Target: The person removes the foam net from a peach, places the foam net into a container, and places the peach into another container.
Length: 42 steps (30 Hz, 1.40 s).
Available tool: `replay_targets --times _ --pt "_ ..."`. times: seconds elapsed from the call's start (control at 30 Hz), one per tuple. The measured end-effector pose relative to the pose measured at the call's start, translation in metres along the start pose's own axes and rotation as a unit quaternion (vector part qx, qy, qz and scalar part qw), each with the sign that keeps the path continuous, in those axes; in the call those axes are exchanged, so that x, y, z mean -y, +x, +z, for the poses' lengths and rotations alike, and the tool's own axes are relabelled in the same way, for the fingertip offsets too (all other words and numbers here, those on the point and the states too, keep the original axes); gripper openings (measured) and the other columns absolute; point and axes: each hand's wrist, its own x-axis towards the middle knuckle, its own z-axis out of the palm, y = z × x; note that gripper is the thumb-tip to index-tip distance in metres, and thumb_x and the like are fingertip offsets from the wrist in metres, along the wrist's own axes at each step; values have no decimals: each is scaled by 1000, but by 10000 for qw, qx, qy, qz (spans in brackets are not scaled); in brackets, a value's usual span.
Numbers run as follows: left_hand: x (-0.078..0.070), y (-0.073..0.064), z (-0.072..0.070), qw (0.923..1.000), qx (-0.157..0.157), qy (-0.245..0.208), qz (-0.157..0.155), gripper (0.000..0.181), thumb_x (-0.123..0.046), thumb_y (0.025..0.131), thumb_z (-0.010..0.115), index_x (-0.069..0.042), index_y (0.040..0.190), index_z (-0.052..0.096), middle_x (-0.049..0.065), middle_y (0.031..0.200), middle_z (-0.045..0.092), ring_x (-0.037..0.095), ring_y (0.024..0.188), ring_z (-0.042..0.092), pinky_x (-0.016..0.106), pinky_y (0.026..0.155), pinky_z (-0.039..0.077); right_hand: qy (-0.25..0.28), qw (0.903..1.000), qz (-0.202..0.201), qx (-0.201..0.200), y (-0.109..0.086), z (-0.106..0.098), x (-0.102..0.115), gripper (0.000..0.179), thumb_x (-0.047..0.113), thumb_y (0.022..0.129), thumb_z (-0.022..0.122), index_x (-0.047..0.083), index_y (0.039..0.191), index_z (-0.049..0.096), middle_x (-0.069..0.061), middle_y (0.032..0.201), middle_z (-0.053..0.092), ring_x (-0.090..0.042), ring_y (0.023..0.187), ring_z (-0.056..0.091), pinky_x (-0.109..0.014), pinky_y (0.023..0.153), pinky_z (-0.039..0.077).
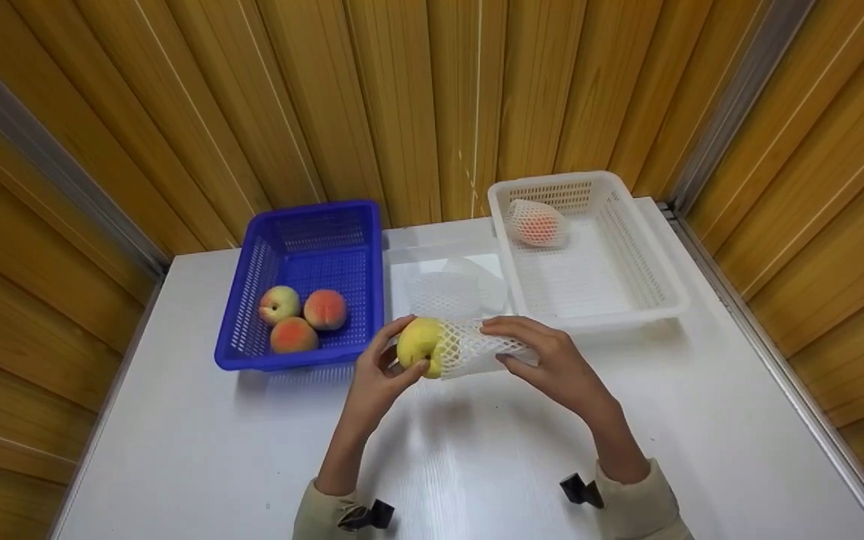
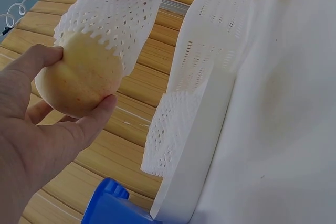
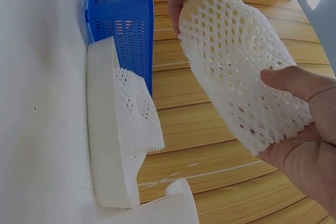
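Held above the table, a yellow peach (image 1: 418, 346) is partly covered by a white foam net sleeve (image 1: 469, 346). My left hand (image 1: 382, 375) grips the bare end of the peach between thumb and fingers. From the other side my right hand (image 1: 552, 360) holds the far end of the sleeve, its thumb (image 3: 286, 81) on the mesh and some fingers hidden behind or inside it. In the left wrist view the net's edge crosses the upper part of the peach (image 2: 79, 74).
A blue basket (image 1: 381, 285) at left contains three peaches (image 1: 325, 310). In the middle, a low white tray (image 1: 394, 274) holds more foam nets (image 1: 443, 295). The white basket (image 1: 683, 300) at right contains a netted peach (image 1: 539, 225). Wood-look panels (image 1: 402, 97) stand behind.
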Motion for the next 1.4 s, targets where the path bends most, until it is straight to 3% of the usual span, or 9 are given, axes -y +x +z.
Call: replay_targets --times 0.3,0.57,1.1,1.4 --pt "-1 -3 -5 10000 -10 17 90 67 -13 86 83 -14 145 53 11 146 50 33 124 57 35 102 53 7 9999 -143 -67 1 -1 -3 48 -7 87 75 17 129 69 0 132 67 -22 123 63 -16 102 46" --pt "-4 -4 -12 9997 -131 160 124 66 -14 85 83 -13 144 54 11 145 52 33 124 58 34 103 52 -148 9998 -46 -113 0 -3 -6 52 -8 85 76 21 129 69 5 132 67 -20 124 62 -18 101 48" --pt "-4 -7 -27 9984 -417 388 -31 67 -11 84 84 -11 144 54 11 144 52 32 121 59 31 100 54 -286 9987 272 -317 1 -4 -10 50 -11 85 74 22 124 72 8 129 67 -17 120 64 -30 91 57" --pt "-7 -9 -36 9979 -501 412 -19 67 -10 84 84 -12 144 54 9 144 52 32 122 59 31 99 54 -354 9977 367 -444 2 -3 -14 46 -11 87 72 18 123 72 7 129 68 -17 122 63 -40 93 57"
